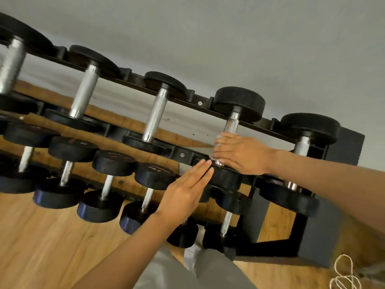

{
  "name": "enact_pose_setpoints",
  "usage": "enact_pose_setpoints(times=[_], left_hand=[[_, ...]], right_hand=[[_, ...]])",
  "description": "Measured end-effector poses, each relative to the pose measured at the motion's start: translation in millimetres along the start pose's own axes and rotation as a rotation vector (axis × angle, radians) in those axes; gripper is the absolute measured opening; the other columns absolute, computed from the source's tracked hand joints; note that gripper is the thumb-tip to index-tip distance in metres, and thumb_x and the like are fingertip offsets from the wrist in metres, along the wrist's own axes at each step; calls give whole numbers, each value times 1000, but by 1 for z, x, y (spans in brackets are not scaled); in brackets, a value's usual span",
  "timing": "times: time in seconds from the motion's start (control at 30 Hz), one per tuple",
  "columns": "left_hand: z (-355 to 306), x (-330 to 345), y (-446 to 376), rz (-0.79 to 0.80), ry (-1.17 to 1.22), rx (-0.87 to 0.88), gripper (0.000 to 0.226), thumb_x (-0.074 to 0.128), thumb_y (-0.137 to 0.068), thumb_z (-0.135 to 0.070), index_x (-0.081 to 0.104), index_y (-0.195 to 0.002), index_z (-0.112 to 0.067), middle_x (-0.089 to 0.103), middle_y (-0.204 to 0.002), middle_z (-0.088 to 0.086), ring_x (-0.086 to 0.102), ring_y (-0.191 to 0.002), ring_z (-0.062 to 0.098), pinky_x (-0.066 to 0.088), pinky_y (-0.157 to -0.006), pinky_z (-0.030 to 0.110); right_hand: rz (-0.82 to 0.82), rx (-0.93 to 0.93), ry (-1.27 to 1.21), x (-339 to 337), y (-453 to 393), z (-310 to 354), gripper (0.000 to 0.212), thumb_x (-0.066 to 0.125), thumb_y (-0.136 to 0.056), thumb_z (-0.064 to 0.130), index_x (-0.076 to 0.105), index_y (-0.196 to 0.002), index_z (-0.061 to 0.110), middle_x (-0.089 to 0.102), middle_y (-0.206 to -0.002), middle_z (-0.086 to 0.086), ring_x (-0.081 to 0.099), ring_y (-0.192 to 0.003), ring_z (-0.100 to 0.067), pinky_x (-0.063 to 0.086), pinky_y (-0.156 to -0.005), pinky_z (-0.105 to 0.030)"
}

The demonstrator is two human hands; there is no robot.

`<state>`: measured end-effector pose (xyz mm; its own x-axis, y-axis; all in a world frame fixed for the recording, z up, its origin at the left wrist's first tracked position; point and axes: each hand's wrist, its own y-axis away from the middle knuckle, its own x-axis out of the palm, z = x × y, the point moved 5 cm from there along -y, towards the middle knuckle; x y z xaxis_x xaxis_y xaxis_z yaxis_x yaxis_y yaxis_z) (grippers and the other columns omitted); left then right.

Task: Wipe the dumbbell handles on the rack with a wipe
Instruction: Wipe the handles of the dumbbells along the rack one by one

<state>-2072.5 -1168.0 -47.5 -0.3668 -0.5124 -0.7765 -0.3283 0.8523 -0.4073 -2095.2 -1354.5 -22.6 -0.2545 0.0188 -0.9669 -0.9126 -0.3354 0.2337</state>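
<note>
Right of centre in the frame, the right hand curls around a pale wipe on a dumbbell handle on the rack. The left hand, fingers straight together, presses that dumbbell's near black head.

A black two-tier rack stands on the wooden floor, black-headed dumbbells resting across its rails.

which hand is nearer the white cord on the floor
The right. The right hand is wrapped around a dumbbell handle on the top rail, above the cord. The left hand lies flat on that dumbbell's near head, further left.
</note>
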Motion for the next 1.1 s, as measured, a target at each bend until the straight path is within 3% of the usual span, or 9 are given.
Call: enact_pose_setpoints(times=[0.13,0.33,0.47,0.53,0.63,0.73,0.87,0.97,1.1], left_hand=[[-10,6,7,-40,30,-113,41,45,-104,-25,53,-139,-3,47,-150,11,41,-141,20,53,-100,37],[-23,14,10,-77,56,-204,44,43,-106,-27,49,-141,-1,43,-152,13,35,-145,24,47,-106,42],[-27,17,10,-111,56,-219,42,45,-105,-25,51,-140,-3,44,-151,13,35,-145,23,42,-111,42],[-27,17,11,-115,53,-227,42,46,-104,-24,50,-141,-5,44,-151,11,34,-145,22,39,-113,39],[-24,17,13,-97,46,-242,42,46,-104,-25,49,-142,-7,43,-152,9,33,-146,19,34,-117,32],[-23,18,13,-97,29,-243,42,45,-104,-25,49,-142,-7,42,-152,9,32,-146,19,30,-118,29],[-24,17,12,-103,17,-199,42,44,-105,-25,49,-141,-5,44,-151,10,34,-146,20,32,-117,31],[-21,15,12,-91,7,-176,42,47,-103,-24,51,-140,-3,44,-151,11,35,-145,22,36,-115,34],[-20,15,12,-95,4,-158,41,49,-103,-23,52,-139,-3,45,-150,12,36,-144,23,36,-115,33]], right_hand=[[75,-192,48,-5,7,-10,45,29,-103,31,60,-133,16,59,-135,-2,45,-134,-21,19,-118,-38],[-177,87,150,-10,-11,-34,38,35,-101,28,70,-104,13,65,-100,-3,56,-106,-25,26,-115,-39],[-4,-197,67,10,-4,3,41,34,-99,28,69,-117,14,66,-113,-1,56,-111,-22,23,-113,-34],[56,-263,121,3,-8,-12,43,31,-101,31,67,-120,17,65,-115,2,56,-110,-19,31,-108,-33],[-40,-109,208,-18,-21,-47,45,29,-103,33,69,-98,13,66,-93,-2,60,-92,-23,41,-99,-37],[-118,53,292,-15,-21,-40,44,30,-102,29,69,-93,10,66,-90,-8,58,-94,-27,38,-106,-42],[-68,-102,170,8,-3,-2,44,31,-104,36,68,-114,15,66,-109,-2,56,-110,-22,25,-115,-38],[-46,-227,177,4,-7,-15,43,30,-106,36,67,-119,16,66,-111,0,58,-107,-20,30,-112,-34],[-178,-20,255,-17,-18,-47,52,24,-108,33,70,-100,11,67,-95,-6,61,-95,-24,37,-110,-37]])
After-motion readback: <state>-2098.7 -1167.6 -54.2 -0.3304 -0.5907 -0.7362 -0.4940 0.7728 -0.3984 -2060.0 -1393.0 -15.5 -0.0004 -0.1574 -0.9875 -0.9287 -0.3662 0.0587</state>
